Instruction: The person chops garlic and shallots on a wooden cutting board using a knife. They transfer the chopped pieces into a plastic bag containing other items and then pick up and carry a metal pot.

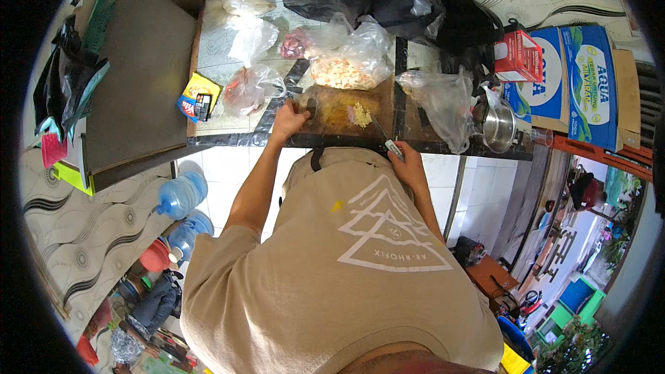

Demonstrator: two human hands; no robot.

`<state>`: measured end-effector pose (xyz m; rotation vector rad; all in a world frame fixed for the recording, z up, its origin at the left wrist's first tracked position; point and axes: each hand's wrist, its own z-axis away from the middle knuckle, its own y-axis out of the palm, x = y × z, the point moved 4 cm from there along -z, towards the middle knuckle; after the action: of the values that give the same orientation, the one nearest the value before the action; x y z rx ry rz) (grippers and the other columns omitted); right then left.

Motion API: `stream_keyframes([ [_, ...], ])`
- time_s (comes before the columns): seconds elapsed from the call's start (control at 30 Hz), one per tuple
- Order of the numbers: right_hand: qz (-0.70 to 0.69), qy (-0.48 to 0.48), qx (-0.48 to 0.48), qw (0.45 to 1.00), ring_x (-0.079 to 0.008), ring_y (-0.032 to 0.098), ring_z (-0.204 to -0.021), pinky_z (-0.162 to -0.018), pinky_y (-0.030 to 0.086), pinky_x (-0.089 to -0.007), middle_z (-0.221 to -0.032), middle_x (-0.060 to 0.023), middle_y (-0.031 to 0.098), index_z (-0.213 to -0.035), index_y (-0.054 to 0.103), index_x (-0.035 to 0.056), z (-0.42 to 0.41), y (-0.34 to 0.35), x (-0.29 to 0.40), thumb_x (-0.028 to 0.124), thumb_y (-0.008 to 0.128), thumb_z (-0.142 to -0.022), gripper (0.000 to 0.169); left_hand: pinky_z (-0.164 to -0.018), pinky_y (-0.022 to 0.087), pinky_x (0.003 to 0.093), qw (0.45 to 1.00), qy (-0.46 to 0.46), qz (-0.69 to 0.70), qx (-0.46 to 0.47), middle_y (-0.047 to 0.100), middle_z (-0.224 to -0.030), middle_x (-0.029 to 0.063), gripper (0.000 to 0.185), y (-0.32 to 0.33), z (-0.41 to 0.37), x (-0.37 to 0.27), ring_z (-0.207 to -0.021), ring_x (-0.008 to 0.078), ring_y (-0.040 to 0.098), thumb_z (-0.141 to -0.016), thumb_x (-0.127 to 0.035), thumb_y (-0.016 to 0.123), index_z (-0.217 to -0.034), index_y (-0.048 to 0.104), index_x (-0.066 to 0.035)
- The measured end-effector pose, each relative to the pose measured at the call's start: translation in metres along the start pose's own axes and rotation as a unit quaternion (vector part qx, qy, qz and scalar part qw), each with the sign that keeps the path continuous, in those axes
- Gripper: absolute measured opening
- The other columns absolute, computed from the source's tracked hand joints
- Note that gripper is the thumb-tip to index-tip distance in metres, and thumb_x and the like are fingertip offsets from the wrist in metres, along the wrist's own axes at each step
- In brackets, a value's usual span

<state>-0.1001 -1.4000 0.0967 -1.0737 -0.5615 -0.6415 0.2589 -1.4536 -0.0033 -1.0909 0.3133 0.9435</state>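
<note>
A worn wooden chopping board (337, 127) lies before me at the counter's edge, with a small heap of finely chopped pale and pinkish food (359, 115) on it. My right hand (408, 162) is shut on the light handle of a knife (393, 148), its thin blade pointing at the heap. My left hand (292, 118) is at the board's left side with fingers bent by a dark slot; whether it grips anything is hard to see. Behind the board sits a clear plastic bag of chopped pale and orange pieces (340, 74).
Clear bags (249, 91) and a yellow-blue packet (198, 97) lie left. Black plastic bags (410, 2) stand behind. At right are a clear bag (448, 109), a metal pot (499, 127), a red box (519, 57) and blue cartons (589, 88). Another person (135, 332) is at lower left.
</note>
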Motion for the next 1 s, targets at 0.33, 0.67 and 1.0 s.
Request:
stream_keyframes([
  [0.33, -0.056, 0.044, -0.045, 0.996, -0.0354, 0.064, -0.099, -0.085, 0.049, -0.0397, -0.104, -0.0213, 0.066, -0.115, 0.06, 0.0019, 0.0, -0.01, -0.03, 0.024, 0.065, -0.084, 0.038, -0.076, 0.048, 0.0325, 0.905, -0.09, 0.392, 0.143, 0.062, -0.109, 0.0069, 0.043, 0.042, 0.011, 0.01, -0.096, 0.0176, 0.059, -0.086, -0.008, 0.058, -0.128, 0.048, -0.006],
  [0.67, -0.035, -0.026, -0.018, 0.999, -0.0348, 0.063, -0.1, -0.085, 0.047, -0.0408, -0.108, -0.0195, 0.065, -0.12, 0.057, 0.0042, -0.039, -0.057, -0.068, 0.022, 0.063, -0.086, 0.039, -0.066, 0.048, 0.0288, 0.89, -0.118, 0.43, 0.092, 0.064, -0.097, 0.0035, 0.029, 0.082, 0.052, 0.003, -0.085, 0.0135, 0.061, -0.086, -0.007, 0.061, -0.113, 0.051, -0.008],
  [1.0, -0.015, -0.084, 0.066, 0.994, -0.0368, 0.059, -0.108, -0.089, 0.045, -0.0423, -0.116, -0.0206, 0.061, -0.126, 0.051, 0.007, -0.068, -0.08, -0.079, 0.015, 0.061, -0.087, 0.042, -0.07, 0.05, 0.0321, 0.902, -0.126, 0.394, -0.122, 0.06, -0.098, 0.0129, 0.056, 0.129, 0.053, 0.019, -0.086, 0.0207, 0.059, -0.078, -0.002, 0.062, -0.127, 0.04, 0.009],
])
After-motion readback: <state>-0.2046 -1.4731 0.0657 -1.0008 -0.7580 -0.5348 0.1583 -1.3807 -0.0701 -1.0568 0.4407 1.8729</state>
